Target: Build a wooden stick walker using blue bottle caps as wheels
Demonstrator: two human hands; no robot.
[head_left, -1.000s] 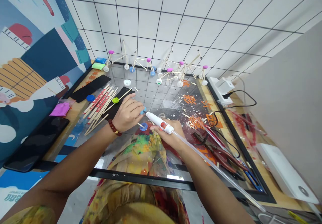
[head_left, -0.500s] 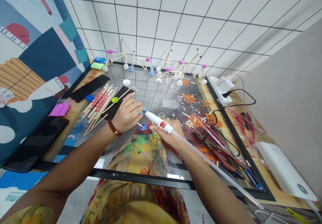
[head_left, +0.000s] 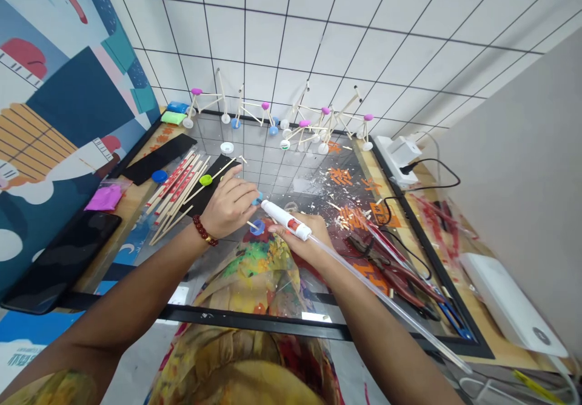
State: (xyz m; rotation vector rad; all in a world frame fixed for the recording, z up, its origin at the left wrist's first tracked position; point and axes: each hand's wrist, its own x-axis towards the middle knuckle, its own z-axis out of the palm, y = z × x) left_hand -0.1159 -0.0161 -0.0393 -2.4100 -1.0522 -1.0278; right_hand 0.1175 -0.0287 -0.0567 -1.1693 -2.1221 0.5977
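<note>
My right hand (head_left: 309, 232) is wrapped round a white hot glue gun (head_left: 286, 218), with a long clear glue stick (head_left: 386, 299) running out of its back end. The gun's dark nozzle meets a light blue bottle cap (head_left: 257, 199) at the fingertips of my left hand (head_left: 231, 205). My left fingers are closed on that cap, mostly hiding it. Just below them shows a second blue bottle cap (head_left: 257, 228), with a short end of wooden stick against it. Whether the two caps are joined is hidden by my hand.
Wooden chopsticks (head_left: 177, 199) and a green cap (head_left: 206, 180) lie left. Small stick-and-cap bicycle models (head_left: 304, 124) line the back. Wood scraps (head_left: 341, 211), pliers (head_left: 404, 277) and a power strip (head_left: 398, 159) with cords are at right. A phone (head_left: 63, 259) lies far left.
The whole view has shifted slightly. Both hands, the glue gun and the caps keep nearly the same positions relative to each other.
</note>
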